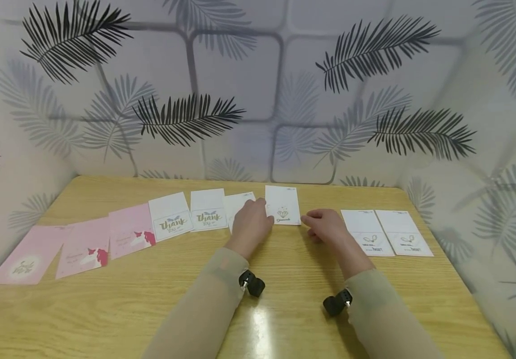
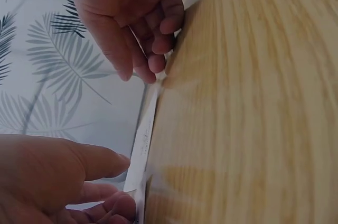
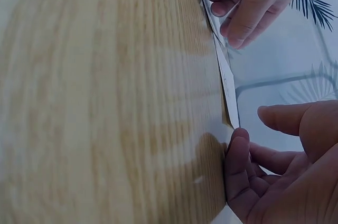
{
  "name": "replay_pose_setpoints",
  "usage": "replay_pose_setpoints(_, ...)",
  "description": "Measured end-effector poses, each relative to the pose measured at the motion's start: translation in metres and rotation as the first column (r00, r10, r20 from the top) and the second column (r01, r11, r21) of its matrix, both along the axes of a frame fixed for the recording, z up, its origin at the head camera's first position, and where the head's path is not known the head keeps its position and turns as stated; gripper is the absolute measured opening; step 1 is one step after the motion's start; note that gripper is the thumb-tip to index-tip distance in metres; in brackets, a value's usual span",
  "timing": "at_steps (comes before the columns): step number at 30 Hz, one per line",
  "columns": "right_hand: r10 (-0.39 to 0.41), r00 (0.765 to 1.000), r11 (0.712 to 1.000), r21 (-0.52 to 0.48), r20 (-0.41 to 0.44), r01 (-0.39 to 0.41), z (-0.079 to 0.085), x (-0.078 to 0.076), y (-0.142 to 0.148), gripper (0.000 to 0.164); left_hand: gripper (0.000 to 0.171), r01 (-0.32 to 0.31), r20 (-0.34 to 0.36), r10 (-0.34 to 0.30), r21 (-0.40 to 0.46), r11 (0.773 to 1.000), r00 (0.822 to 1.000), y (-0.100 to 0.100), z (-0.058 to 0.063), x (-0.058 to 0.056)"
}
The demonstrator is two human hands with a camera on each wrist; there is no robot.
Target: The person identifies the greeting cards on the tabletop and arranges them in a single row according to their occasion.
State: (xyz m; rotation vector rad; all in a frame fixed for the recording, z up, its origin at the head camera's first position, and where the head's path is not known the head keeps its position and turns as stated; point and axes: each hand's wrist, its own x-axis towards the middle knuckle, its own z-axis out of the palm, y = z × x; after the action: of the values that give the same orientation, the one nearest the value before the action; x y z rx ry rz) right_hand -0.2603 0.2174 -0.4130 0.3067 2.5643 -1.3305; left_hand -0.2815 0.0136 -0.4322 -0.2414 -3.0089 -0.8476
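- Centre, head view: I see a white rectangular paper card with a gold diamond motif (image 1: 283,202) lying near the far edge of the pale, grained wooden table (image 1: 105,319), between the two hands.
- Left hand (image 1: 252,220): its fingers reach over the card's left edge and partly cover a second white paper card with faint print (image 1: 236,202). Fingers bend loosely, thumb standing apart — a fairly wide grip. How firmly they press, I cannot tell.
- Right hand (image 1: 328,230): the fingertips come right up to the diamond card's lower right corner. The right wrist view shows me loosely bent fingers and a thumb held well away from them — again a wide grip; contact with the card I cannot tell.
- Left of the hands: a white card lettered "Thank you" in gold (image 1: 171,208) beside its twin (image 1: 207,200), then a pink card with a red-maned unicorn (image 1: 128,227), a matching pink unicorn card (image 1: 86,244) and a pink card with a pale glowing patch (image 1: 31,249).
- Right of the hands: a white card with gold and blue print (image 1: 366,227) and its neighbour of the same design (image 1: 402,227), side by side.
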Motion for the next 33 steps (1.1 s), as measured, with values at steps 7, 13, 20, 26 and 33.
replay_pose_setpoints(7, 0.011, 1.000, 0.999, 0.051, 0.023, -0.012, 0.003, -0.004, -0.003, 0.050, 0.031, -0.024, 0.020, 0.025, -0.034, 0.999, 0.999, -0.001, -0.001, -0.002)
replay_pose_setpoints(13, 0.003, 0.999, 0.998, 0.056, 0.040, -0.005, 0.006, -0.008, -0.007, 0.046, 0.033, -0.041, 0.032, 0.043, -0.056, 0.998, 0.999, 0.000, 0.002, 0.001)
replay_pose_setpoints(20, -0.006, 0.998, 0.999, 0.033, 0.057, 0.004, 0.008, -0.009, -0.012, 0.043, 0.038, -0.045, 0.034, 0.046, -0.044, 0.998, 0.998, 0.001, 0.001, 0.002)
replay_pose_setpoints(26, -0.024, 0.997, 1.000, 0.008, 0.073, 0.023, 0.013, -0.006, -0.016, 0.041, 0.041, -0.039, 0.014, 0.040, -0.038, 0.999, 0.999, 0.003, 0.000, 0.004)
replay_pose_setpoints(33, -0.032, 0.997, 0.999, -0.027, 0.067, 0.034, 0.016, -0.001, -0.016, 0.042, 0.043, -0.025, 0.017, 0.025, -0.024, 0.999, 1.000, 0.005, -0.002, 0.004)
